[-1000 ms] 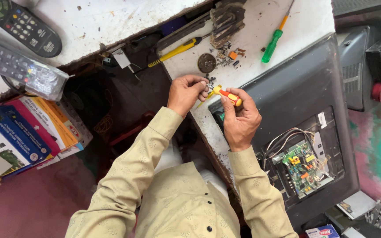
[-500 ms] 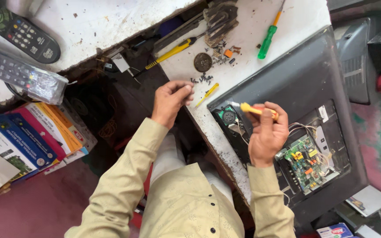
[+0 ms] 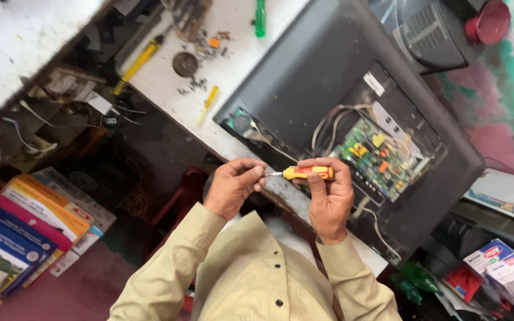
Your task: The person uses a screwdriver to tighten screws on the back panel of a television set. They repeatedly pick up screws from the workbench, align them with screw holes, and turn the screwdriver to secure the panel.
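Both hands apparently on orange screwdriver

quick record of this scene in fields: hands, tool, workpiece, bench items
right hand: right hand holds a small orange-and-yellow plastic screwdriver by its handle
left hand: left hand pinches the screwdriver's metal tip
workpiece: dark grey flat television lying back-up, green circuit board exposed
bench items: green-handled screwdriver, long yellow-handled screwdriver, round grey metal disc, loose small parts beside it

Screwdriver between hands, before circuit board in television back.
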